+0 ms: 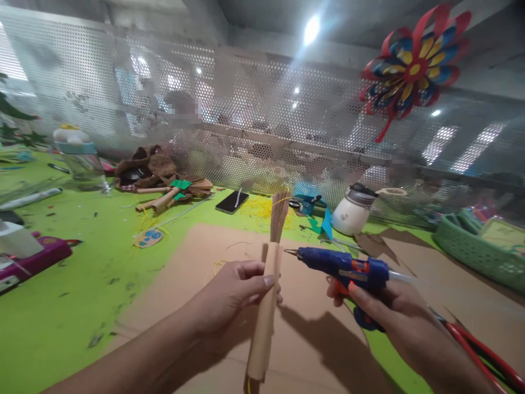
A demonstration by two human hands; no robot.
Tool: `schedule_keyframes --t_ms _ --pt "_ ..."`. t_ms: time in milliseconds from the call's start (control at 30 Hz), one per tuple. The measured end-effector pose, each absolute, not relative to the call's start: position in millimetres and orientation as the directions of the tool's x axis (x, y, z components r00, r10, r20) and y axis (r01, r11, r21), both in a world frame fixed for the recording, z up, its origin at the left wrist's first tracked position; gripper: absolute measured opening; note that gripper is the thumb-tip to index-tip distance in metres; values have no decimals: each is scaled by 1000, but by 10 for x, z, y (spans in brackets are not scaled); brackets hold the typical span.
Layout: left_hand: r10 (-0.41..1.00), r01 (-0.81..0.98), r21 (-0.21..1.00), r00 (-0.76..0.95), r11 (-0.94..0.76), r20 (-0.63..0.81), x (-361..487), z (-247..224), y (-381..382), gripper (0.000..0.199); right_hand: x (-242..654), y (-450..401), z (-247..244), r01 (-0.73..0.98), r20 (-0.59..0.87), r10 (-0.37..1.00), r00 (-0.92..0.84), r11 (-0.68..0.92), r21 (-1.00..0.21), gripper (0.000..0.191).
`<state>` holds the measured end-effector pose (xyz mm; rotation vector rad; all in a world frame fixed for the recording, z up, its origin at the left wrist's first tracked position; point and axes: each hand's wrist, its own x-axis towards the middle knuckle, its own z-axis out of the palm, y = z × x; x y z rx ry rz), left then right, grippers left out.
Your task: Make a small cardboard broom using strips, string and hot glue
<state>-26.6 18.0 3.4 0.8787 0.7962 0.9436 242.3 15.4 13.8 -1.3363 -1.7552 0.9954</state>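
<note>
My left hand (241,284) pinches a rolled brown paper tube (264,328) at its upper part, holding it raised and slightly tilted. A fan of thin folded brown paper strips (280,213) sticks out of the tube's top, and a bit of yellow strand shows at its lower end. In my right hand (385,306) is a blue hot glue gun (342,264), gripped by its handle with fingers at the orange trigger. Its metal nozzle points left, close beside the upper edge of the tube. A clear glue stick (402,277) protrudes from the gun's back.
Brown cardboard (197,257) covers the green table's middle. Behind it lie a phone (232,201), yellow shreds (258,207) and paper rolls with green tape (180,189). Red-handled scissors (479,345) lie right, below a green basket (471,246). A white jug (353,210) stands near the mesh screen.
</note>
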Motion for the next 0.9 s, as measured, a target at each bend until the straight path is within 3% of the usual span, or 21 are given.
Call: schedule_keyframes --t_ms 600,900 --pt "912 -292 909 370 296 -178 -253 10 176 30 2447 130 167 540 68 980 -185 159 -826 40" --pt "906 -312 895 377 319 -191 -239 62 147 27 2307 -5 259 569 129 986 -109 168 -805 36"
